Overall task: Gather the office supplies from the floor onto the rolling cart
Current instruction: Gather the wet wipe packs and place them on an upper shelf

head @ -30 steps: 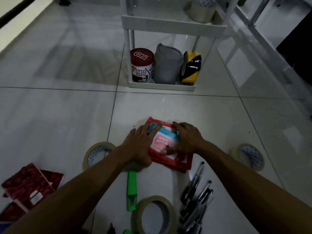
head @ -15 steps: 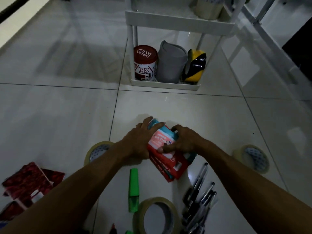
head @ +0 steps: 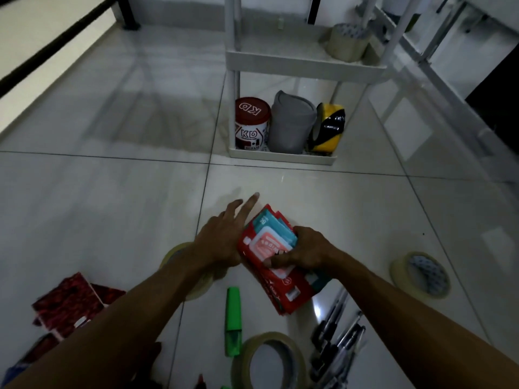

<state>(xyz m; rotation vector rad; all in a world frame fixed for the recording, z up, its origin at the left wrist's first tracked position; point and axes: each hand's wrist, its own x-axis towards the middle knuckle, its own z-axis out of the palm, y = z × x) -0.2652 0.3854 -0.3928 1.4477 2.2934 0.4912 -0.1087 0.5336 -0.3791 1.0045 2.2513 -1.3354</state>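
Wipes packets (head: 269, 254), flat on the floor a second ago, now bunched and tilted up in the gripping right hand (head: 304, 252); left hand (head: 222, 240) flattened alongside; lift toward rolling cart (head: 306, 70) looks imminent

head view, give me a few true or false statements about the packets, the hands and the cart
1. The right hand grips the stack of red packets. True.
2. The left hand is curled into a fist around the green marker. False: its fingers are straight against the left side of the stack, and the marker lies alone on the floor.
3. The cart's bottom shelf holds a red-lidded can, a grey container and yellow-black tape. True.
4. The pens already lie on the cart. False: they lie on the floor by the right forearm.
5. A tape roll lies on the floor right of the right arm. True.
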